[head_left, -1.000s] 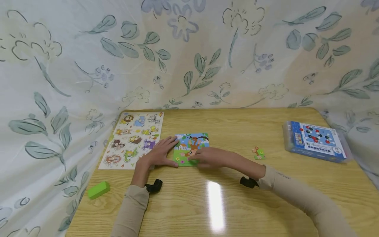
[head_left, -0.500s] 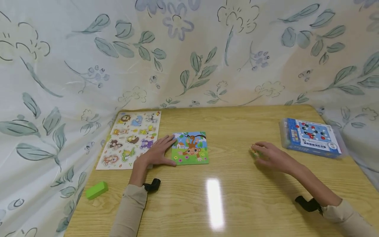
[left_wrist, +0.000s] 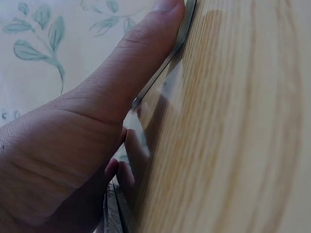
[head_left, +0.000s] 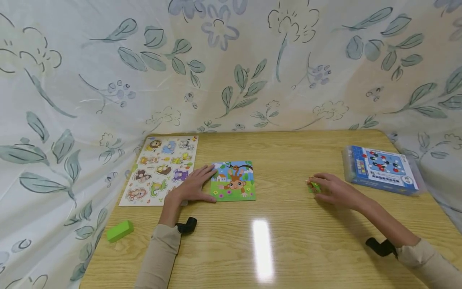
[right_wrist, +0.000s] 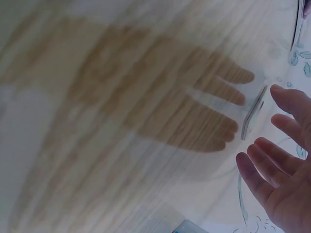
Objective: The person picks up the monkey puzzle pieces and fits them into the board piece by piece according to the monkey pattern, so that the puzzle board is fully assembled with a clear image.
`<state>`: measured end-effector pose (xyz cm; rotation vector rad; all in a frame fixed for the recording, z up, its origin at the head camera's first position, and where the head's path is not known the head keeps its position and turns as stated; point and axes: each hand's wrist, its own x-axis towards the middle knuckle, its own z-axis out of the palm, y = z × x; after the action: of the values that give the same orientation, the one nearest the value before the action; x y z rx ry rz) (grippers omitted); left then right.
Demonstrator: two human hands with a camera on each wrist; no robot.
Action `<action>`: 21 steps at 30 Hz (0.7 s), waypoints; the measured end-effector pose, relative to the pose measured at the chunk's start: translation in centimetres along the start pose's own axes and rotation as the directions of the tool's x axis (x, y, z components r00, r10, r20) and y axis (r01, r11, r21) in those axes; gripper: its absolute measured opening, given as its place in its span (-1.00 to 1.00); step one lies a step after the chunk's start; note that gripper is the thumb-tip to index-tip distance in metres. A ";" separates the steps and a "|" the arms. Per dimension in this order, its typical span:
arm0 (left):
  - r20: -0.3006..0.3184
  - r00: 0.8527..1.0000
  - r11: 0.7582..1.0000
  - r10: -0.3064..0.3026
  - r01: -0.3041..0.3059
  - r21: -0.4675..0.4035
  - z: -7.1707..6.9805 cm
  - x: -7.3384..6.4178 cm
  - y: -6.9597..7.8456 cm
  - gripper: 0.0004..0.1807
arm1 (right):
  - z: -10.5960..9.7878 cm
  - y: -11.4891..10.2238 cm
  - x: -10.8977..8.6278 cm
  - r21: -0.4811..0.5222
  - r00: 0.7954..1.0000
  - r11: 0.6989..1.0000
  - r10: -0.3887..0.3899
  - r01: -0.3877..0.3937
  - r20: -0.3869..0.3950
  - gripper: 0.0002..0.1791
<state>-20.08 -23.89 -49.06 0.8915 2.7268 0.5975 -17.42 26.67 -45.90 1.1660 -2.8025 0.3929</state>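
A square picture puzzle (head_left: 236,182) of a hanging monkey lies mid-table in the head view. My left hand (head_left: 195,184) rests at its left side, fingers spread and straight. In the left wrist view the thumb (left_wrist: 141,53) lies along the puzzle's thin edge (left_wrist: 181,41). To the right, my right hand (head_left: 333,190) hovers over a small green and brown puzzle piece (head_left: 315,186), partly covering it. From the right wrist, the relaxed fingers (right_wrist: 279,162) stand apart from the piece (right_wrist: 253,114), which is seen edge-on.
An animal peg board (head_left: 162,170) lies at the left, partly under the left hand. A green block (head_left: 120,231) sits near the table's left edge. A blue boxed molecule set (head_left: 384,168) stands at the right. Floral cloth (head_left: 231,72) hangs behind.
From the monkey puzzle my right hand has moved right to the small piece, then stayed there over the last half second. The left hand has kept its place.
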 end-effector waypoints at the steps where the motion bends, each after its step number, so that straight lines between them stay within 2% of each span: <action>1: -0.001 1.000 1.000 -0.001 0.001 0.001 0.0 0.0 0.0 0.17 | 0.0 0.1 0.0 -0.003 1.000 1.000 -0.003 0.003 -0.006 -0.41; 11: -0.003 1.000 1.000 0.001 -0.001 -0.006 0.1 -0.1 0.1 0.15 | -0.1 0.2 0.3 0.015 0.999 0.999 0.042 -0.042 0.029 -0.43; 21: -0.007 1.000 1.000 0.005 -0.005 -0.008 -0.1 -0.2 0.3 0.16 | -0.3 0.0 0.5 0.043 0.999 0.998 0.035 -0.036 0.035 -0.40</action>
<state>-19.85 -23.81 -48.86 0.8959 2.7274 0.6126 -17.74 26.40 -45.48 1.1440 -2.8614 0.4436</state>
